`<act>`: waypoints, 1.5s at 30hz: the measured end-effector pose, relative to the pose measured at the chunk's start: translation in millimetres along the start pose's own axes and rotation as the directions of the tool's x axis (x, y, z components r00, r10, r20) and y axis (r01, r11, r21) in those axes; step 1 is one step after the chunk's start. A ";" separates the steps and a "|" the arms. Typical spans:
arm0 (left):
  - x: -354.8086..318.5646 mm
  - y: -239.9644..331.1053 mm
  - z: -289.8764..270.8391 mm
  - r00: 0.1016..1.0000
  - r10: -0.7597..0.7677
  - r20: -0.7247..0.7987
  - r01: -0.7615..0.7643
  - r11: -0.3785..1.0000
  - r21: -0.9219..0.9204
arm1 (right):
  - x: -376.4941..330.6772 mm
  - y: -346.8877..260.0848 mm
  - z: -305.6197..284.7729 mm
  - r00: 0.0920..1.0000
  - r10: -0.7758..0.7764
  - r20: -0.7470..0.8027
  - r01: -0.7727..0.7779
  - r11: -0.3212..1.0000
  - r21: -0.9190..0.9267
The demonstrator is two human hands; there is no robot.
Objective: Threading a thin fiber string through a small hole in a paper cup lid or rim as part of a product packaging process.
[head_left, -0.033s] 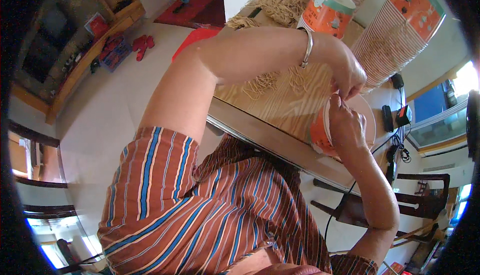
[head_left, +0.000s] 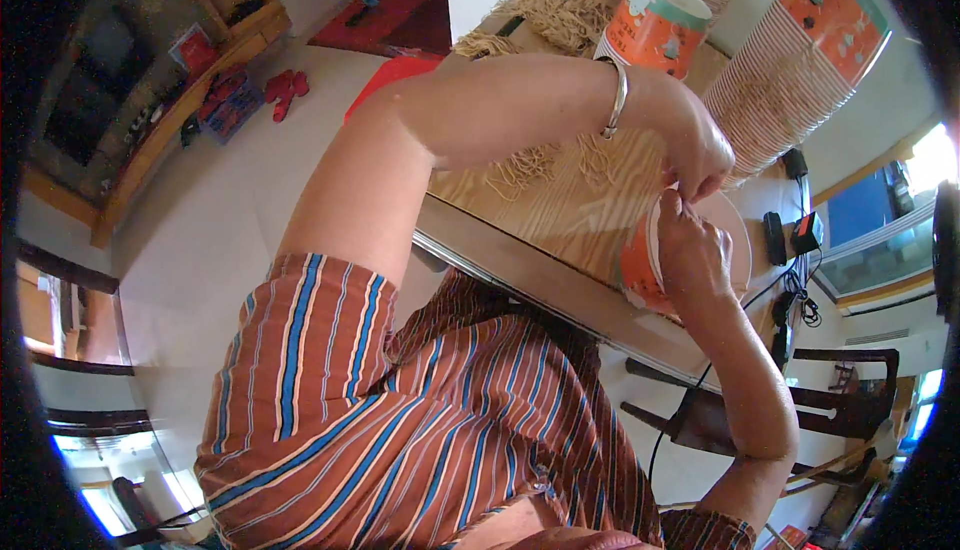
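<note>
My right hand [head_left: 690,250] grips an orange paper cup [head_left: 638,275], tipped on its side over the wooden table [head_left: 560,220]. My left hand [head_left: 692,150], with a metal bangle on the wrist, reaches across from the left. Its fingertips are pinched at the cup's rim, right above my right thumb. What they pinch is too small to make out. A loose bunch of beige strings [head_left: 535,165] lies on the table under my left forearm.
Another orange cup with a teal rim [head_left: 655,15] stands at the table's far side, beside long stacks of nested cups [head_left: 790,70] and a bigger heap of strings [head_left: 565,10]. Black chargers and cables [head_left: 790,240] lie to the right. A dark chair [head_left: 720,420] stands below the table edge.
</note>
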State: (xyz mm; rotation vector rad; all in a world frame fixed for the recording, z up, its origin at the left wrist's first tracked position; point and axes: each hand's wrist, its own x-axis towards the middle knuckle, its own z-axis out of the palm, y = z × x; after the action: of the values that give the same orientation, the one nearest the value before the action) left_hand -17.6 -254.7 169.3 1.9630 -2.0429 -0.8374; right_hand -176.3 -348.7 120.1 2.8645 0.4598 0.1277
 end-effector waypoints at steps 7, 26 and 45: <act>4.4 0.5 1.1 0.994 -0.031 -0.101 0.049 0.982 0.182 | 1.7 -4.2 2.0 0.990 -0.051 -0.128 0.034 0.991 -0.127; -26.7 -17.7 48.4 0.727 0.011 -0.687 -0.060 0.997 -0.048 | 8.1 21.2 7.3 1.000 0.012 -0.028 -0.009 0.992 0.124; -17.7 30.3 125.0 0.389 0.174 -0.904 0.153 0.956 0.250 | 17.3 65.6 20.0 0.791 -0.212 0.574 -0.606 -0.397 0.689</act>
State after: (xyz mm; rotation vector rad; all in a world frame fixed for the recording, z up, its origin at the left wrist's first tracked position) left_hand -104.5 -205.6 86.2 1.8246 -1.4404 0.6095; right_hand -137.9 -408.0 117.8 4.0979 -0.7690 -2.1871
